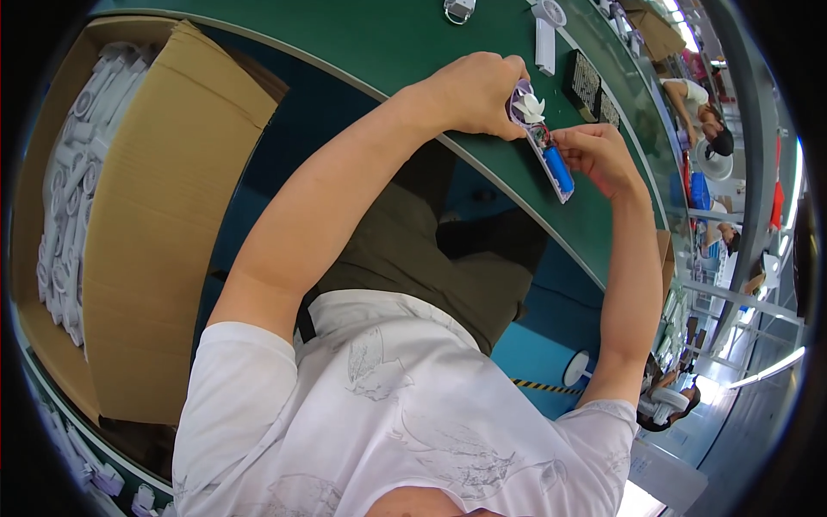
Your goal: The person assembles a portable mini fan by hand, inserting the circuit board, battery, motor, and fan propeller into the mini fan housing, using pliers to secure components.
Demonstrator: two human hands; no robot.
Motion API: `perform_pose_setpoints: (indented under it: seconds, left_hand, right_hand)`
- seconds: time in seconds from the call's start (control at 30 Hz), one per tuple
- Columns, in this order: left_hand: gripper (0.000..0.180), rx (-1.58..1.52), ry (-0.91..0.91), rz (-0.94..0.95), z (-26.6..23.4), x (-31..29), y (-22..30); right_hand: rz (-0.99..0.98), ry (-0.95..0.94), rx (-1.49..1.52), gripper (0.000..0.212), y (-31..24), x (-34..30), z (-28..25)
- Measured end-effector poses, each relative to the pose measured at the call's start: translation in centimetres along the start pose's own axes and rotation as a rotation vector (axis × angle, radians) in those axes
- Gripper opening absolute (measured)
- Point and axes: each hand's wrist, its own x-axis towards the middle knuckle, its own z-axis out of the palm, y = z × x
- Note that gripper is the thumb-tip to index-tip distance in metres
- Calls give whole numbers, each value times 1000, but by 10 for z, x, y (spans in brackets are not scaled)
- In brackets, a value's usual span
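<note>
My left hand is closed round the head end of a small handheld fan's half-shell, pale purple and open-faced. White fan blades sit in its round end. Along the handle part lies a blue cylindrical battery, with thin red and dark wires between it and the blades. My right hand is closed in a pinch beside the wires and the battery's upper end. What its fingertips hold, if anything, is hidden. The fan is held over the green table, near its front edge.
A white fan part and a black tray-like block lie on the table beyond my hands. A white and metal piece sits at the far edge. At left, a cardboard box holds many white fan housings. Other people work at right.
</note>
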Motion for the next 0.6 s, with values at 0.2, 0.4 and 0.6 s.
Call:
perform_pose_setpoints:
  seconds: [0.2,0.4,0.6]
  left_hand:
    - [65,19,25,22,2,0,-2]
    - [65,30,36,34,3,1,-4]
    - [66,33,43,41,4,1,-4]
  right_hand:
    - [-18,42,-69,26,-4,-3,5]
    - [4,67,-111,26,-1,1,6]
    - [-15,80,-99,26,1,2,5]
